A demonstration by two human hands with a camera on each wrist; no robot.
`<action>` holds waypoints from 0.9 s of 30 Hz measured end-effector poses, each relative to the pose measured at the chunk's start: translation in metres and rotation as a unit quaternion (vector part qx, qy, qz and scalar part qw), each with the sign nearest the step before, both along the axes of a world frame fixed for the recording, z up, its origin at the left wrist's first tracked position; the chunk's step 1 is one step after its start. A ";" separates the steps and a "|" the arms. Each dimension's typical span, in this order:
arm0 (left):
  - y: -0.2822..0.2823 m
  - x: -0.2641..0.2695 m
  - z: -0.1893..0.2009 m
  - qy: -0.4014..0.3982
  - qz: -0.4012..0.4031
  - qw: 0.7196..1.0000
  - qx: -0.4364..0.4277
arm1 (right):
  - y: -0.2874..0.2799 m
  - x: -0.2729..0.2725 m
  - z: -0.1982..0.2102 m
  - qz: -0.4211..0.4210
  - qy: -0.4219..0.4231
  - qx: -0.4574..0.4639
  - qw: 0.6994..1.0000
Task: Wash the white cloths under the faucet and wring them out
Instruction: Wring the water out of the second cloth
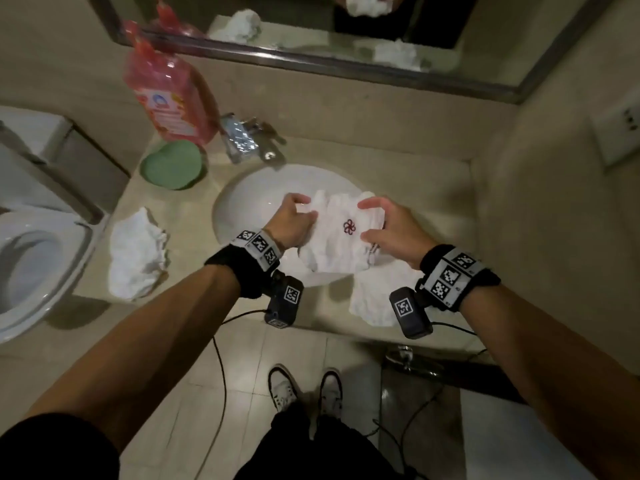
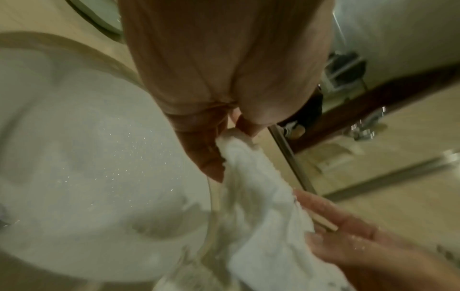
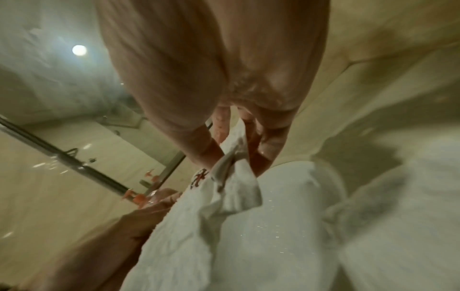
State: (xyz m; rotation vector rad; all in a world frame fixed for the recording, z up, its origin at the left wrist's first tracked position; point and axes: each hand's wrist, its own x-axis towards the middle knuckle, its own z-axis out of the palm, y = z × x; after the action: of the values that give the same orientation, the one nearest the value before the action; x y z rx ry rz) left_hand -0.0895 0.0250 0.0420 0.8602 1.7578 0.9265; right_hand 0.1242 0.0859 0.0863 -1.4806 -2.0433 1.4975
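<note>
**Cloth held between both hands over the basin, faucet ahead and left**

Left hand (image 1: pixel 294 220) grips the left end of the white cloth (image 1: pixel 341 237), fingers curled into the fabric; right hand (image 1: pixel 388 223) pinches the right end between thumb and fingers. The cloth's long axis runs left–right between them, red emblem up, above the near rim of the sink (image 1: pixel 249 199). The faucet (image 1: pixel 266 143) lies beyond the hands, toward the left one — the nearer. No stream visible. Judgement: cloth must travel forward-left to reach the spout. Other cloths (image 1: pixel 136 254) rest on the counter (image 1: pixel 415 188).

White cloth (image 1: pixel 341 237) with dark-red emblem; pink bottle (image 1: pixel 169 88); green lid (image 1: pixel 172 164).
</note>
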 end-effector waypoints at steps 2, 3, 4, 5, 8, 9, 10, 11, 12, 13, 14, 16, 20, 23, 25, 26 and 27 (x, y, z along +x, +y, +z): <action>0.002 0.023 -0.018 -0.039 -0.039 0.998 0.005 | -0.002 0.027 -0.016 -0.014 -0.031 -0.009 0.999; 0.003 0.035 -0.027 -0.052 -0.073 0.996 0.005 | -0.004 0.038 -0.025 -0.017 -0.054 -0.009 0.998; 0.002 0.046 -0.036 -0.064 -0.102 0.993 -0.004 | -0.006 0.049 -0.035 -0.019 -0.080 -0.009 0.997; 0.001 0.057 -0.045 -0.062 -0.125 0.990 -0.017 | -0.009 0.060 -0.046 -0.024 -0.104 -0.013 0.994; -0.007 0.085 -0.071 -0.030 -0.173 0.982 -0.072 | -0.016 0.085 -0.075 -0.044 -0.145 -0.044 0.988; -0.009 0.093 -0.079 -0.020 -0.179 0.980 -0.089 | -0.018 0.091 -0.084 -0.043 -0.156 -0.046 0.986; -0.012 0.100 -0.086 0.002 -0.180 0.978 -0.107 | -0.021 0.096 -0.093 -0.036 -0.171 -0.043 0.984; -0.013 0.106 -0.091 0.042 -0.181 0.975 -0.126 | -0.023 0.100 -0.100 -0.022 -0.190 -0.037 0.981; -0.013 0.112 -0.096 0.095 -0.189 0.967 -0.142 | -0.024 0.103 -0.106 -0.003 -0.210 -0.030 0.977; -0.013 0.116 -0.100 0.145 -0.205 0.956 -0.152 | -0.025 0.105 -0.111 0.017 -0.229 -0.024 0.973; -0.014 0.120 -0.102 0.179 -0.223 0.946 -0.155 | -0.024 0.107 -0.115 0.036 -0.246 -0.021 0.968; -0.015 0.122 -0.104 0.190 -0.236 0.939 -0.163 | -0.020 0.109 -0.116 0.067 -0.277 -0.018 0.958; -0.018 0.096 -0.088 0.124 -0.192 0.958 -0.175 | -0.004 0.088 -0.096 0.077 -0.320 0.040 0.943; -0.028 0.049 -0.060 0.066 -0.142 0.977 -0.147 | 0.003 0.037 -0.072 0.110 -0.237 0.076 0.962; -0.042 0.006 -0.040 0.088 -0.118 0.980 -0.137 | 0.002 -0.010 -0.059 0.148 -0.172 0.076 0.971; -0.051 -0.018 -0.031 0.116 -0.102 0.979 -0.136 | -0.001 -0.036 -0.053 0.166 -0.145 0.071 0.973; -0.062 -0.044 -0.025 0.151 -0.077 0.976 -0.133 | -0.006 -0.064 -0.049 0.187 -0.123 0.065 0.972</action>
State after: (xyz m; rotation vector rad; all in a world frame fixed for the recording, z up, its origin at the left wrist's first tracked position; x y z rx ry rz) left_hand -0.1331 -0.0373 0.0171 0.9808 1.9869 0.4608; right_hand 0.0601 0.0801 0.0371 -1.3417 -2.6332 1.3154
